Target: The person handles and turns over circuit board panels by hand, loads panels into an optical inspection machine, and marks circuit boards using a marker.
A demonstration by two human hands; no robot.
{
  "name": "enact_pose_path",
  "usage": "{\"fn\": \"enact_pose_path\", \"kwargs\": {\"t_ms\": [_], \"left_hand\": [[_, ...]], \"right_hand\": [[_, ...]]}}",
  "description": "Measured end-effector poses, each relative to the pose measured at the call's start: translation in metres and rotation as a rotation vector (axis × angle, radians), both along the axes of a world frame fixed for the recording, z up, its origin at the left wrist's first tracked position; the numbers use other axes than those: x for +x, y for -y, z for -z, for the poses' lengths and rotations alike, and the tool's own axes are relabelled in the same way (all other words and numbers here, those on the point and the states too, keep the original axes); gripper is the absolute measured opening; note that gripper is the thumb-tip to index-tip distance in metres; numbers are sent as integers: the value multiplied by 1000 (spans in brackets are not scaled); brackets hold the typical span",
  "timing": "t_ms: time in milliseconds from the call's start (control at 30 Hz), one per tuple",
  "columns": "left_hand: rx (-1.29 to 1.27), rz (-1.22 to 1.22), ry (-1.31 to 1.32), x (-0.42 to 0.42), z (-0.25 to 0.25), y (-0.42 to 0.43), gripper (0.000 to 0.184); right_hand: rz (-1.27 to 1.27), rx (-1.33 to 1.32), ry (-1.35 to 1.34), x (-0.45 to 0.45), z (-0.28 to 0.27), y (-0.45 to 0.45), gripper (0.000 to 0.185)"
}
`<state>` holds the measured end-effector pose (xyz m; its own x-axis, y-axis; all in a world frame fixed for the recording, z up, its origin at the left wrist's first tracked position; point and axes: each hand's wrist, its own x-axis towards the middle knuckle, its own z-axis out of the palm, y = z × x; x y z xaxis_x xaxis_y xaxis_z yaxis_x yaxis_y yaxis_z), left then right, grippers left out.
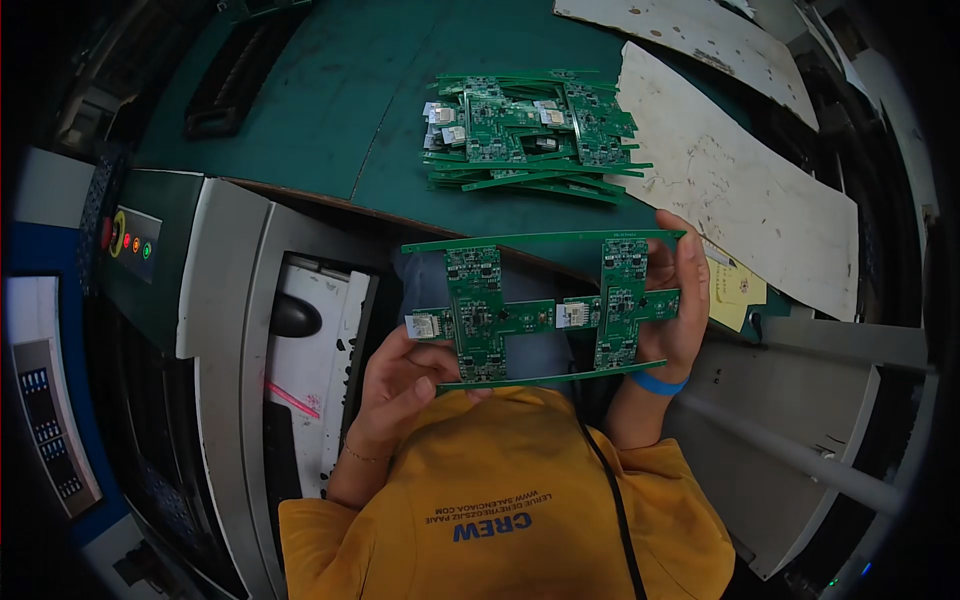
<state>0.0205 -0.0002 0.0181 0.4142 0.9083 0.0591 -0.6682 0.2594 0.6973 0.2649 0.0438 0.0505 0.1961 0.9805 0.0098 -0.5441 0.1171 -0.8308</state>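
Note:
A green circuit board panel (pixel 480 315), with two cross-shaped sections between long edge rails and white connectors, is held up in front of my body. My left hand (pixel 407 385) grips its lower left corner, with the thumb by the bottom rail and some fingers behind. At the right end, my right hand (pixel 682 300) wraps round the panel's edge, the thumb or a finger at the top rail's tip. Beyond the panel, a stack of similar green boards (pixel 535 130) lies on the green table (pixel 380 150).
A black rack (pixel 235 75) lies at the table's upper left. Worn white sheets (pixel 740 180) and a yellow note (pixel 735 290) are on the right. At the left stand a machine with lit buttons (pixel 137 240) and a black mouse (pixel 296 315) on a shelf.

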Motion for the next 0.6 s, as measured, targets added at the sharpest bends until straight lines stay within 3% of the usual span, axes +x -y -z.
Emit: {"fn": "enact_pose_path", "kwargs": {"t_ms": [600], "left_hand": [[-44,-73,-106,2,6,3,53]], "right_hand": [[4,-40,74,1,-2,1,33]]}}
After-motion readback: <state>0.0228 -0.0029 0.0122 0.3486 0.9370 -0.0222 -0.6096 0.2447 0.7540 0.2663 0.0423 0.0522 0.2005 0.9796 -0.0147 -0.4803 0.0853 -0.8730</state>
